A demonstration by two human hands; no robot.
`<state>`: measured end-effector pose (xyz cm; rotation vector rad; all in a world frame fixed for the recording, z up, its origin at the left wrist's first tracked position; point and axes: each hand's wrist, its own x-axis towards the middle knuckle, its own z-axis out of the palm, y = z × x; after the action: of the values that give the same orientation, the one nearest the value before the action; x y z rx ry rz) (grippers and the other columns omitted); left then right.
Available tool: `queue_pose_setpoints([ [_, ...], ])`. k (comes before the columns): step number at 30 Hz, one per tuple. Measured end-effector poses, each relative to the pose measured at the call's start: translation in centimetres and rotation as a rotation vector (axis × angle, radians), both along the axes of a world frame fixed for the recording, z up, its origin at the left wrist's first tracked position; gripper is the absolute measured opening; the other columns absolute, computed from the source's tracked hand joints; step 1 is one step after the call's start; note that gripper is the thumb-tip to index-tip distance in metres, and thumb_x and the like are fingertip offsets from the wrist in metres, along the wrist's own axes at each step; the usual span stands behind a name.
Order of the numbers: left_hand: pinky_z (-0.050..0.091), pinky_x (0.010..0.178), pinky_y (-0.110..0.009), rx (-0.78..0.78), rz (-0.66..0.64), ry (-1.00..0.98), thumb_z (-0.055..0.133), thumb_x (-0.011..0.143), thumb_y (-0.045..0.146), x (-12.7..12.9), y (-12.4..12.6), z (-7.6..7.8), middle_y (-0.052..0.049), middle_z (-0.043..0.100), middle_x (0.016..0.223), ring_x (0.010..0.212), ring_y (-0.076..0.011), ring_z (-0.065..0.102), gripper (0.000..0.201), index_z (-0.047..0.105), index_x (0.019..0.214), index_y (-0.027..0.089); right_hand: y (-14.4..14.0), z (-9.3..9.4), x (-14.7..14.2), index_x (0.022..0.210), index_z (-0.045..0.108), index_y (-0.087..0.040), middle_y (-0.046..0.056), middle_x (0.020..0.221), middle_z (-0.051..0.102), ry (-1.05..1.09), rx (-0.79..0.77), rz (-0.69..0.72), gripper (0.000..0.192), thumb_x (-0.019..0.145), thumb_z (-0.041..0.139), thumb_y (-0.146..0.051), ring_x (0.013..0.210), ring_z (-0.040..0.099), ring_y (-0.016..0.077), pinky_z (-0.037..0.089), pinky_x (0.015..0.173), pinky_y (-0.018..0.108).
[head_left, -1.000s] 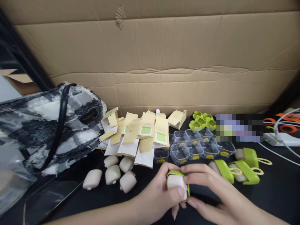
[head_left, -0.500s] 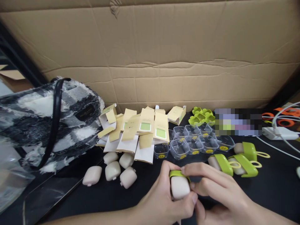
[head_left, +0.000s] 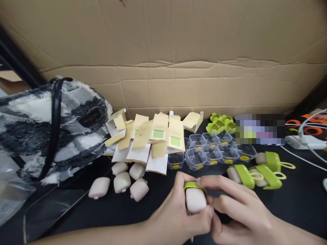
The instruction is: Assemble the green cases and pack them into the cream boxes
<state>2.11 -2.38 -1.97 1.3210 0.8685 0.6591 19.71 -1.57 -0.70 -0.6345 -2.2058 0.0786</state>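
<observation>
The left hand (head_left: 176, 211) grips a cream case (head_left: 196, 201) between the hands. The right hand (head_left: 246, 209) holds its far-side green band (head_left: 191, 184).

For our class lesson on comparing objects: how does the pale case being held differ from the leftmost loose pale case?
The held case has a green sleeve at its far edge; the leftmost case has none. The held case is in the left hand; the leftmost case lies on the black table. Both are pale, with rounded corners.
</observation>
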Motion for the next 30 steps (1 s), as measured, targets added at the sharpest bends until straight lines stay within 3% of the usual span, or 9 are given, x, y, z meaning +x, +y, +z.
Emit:
queue_pose_setpoints([
  [3,0.037,0.061,-0.023,0.035,0.016,-0.046,0.061,0.08,0.02,0.0,0.1,-0.1,0.005,0.046,0.081,0.066,-0.0079,0.041,0.033,0.036,0.1,0.019,-0.1,0.0,0.0,0.07,0.054,-0.02,0.012,0.086,0.071,-0.007,0.017,-0.011,0.02,0.068,0.051,-0.001,0.061,0.069,0.0156,0.055,0.049,0.023],
  [6,0.036,0.062,-0.025,0.016,-0.003,-0.054,0.061,0.08,0.022,0.0,0.2,-0.1,0.004,0.046,0.083,0.068,-0.0092,0.04,0.035,0.035,0.102,0.019,0.0,0.1,-0.1,0.069,0.054,-0.021,0.011,0.083,0.071,-0.011,0.038,-0.029,0.02,0.069,0.05,-0.002,0.061,0.069,0.0161,0.055,0.047,0.022],
  [12,0.036,0.063,-0.027,0.006,0.02,0.008,0.06,0.084,0.028,0.0,0.0,0.0,0.003,0.044,0.086,0.071,-0.0112,0.04,0.032,0.037,0.105,0.019,0.1,0.0,-0.2,0.072,0.053,-0.023,0.007,0.076,0.071,0.012,0.059,-0.003,0.024,0.067,0.049,0.0,0.069,0.072,0.0179,0.06,0.059,0.026],
  [16,0.034,0.066,-0.027,0.006,0.035,-0.041,0.065,0.084,0.037,-0.3,0.1,-0.3,0.004,0.045,0.084,0.072,-0.0112,0.04,0.038,0.04,0.107,0.019,0.1,-0.7,0.4,0.084,0.056,-0.023,0.006,0.092,0.073,0.087,-0.101,-0.002,0.024,0.07,0.053,-0.004,0.079,0.073,0.0173,0.059,0.065,0.024],
  [19,0.033,0.064,-0.024,-0.102,0.002,-0.145,0.077,0.075,0.036,-0.5,0.2,-0.5,0.007,0.045,0.078,0.066,-0.0087,0.039,0.053,0.037,0.108,0.021,0.3,-0.9,0.9,0.096,0.056,-0.024,0.005,0.105,0.071,0.08,-0.258,0.007,0.031,0.072,0.058,-0.005,0.091,0.071,0.0161,0.057,0.075,0.023],
  [22,0.035,0.06,-0.022,-0.144,-0.006,-0.189,0.079,0.073,0.034,-0.5,0.2,-0.6,0.006,0.047,0.083,0.064,-0.0074,0.041,0.066,0.031,0.116,0.024,0.4,-0.7,1.3,0.101,0.053,-0.025,0.005,0.107,0.068,0.038,-0.289,0.024,0.035,0.074,0.057,-0.003,0.098,0.069,0.0148,0.056,0.082,0.021],
  [26,0.042,0.052,-0.022,-0.118,0.033,-0.179,0.068,0.082,0.048,-0.3,0.1,-0.7,0.006,0.047,0.083,0.054,-0.007,0.043,0.064,0.023,0.122,0.028,0.2,-1.1,1.1,0.123,0.044,-0.024,0.008,0.115,0.063,-0.002,-0.324,0.031,0.056,0.072,0.06,-0.007,0.108,0.065,0.0199,0.056,0.089,0.027],
  [28,0.047,0.062,-0.028,-0.064,0.043,-0.137,0.063,0.086,0.049,-0.3,0.1,-0.9,0.003,0.051,0.087,0.066,-0.012,0.053,0.061,0.021,0.125,0.027,0.0,-1.4,1.0,0.13,0.038,-0.024,0.011,0.122,0.057,-0.057,-0.324,0.002,0.069,0.07,0.07,-0.012,0.112,0.062,0.0239,0.057,0.089,0.031],
  [30,0.048,0.081,-0.037,0.029,-0.014,-0.089,0.063,0.086,0.045,-0.4,0.1,-1.0,-0.005,0.056,0.103,0.09,-0.0195,0.06,0.065,0.018,0.128,0.025,-0.2,-1.6,0.9,0.128,0.042,-0.027,0.01,0.12,0.054,-0.102,-0.322,-0.014,0.066,0.072,0.074,-0.013,0.107,0.064,0.0233,0.059,0.084,0.03],
])
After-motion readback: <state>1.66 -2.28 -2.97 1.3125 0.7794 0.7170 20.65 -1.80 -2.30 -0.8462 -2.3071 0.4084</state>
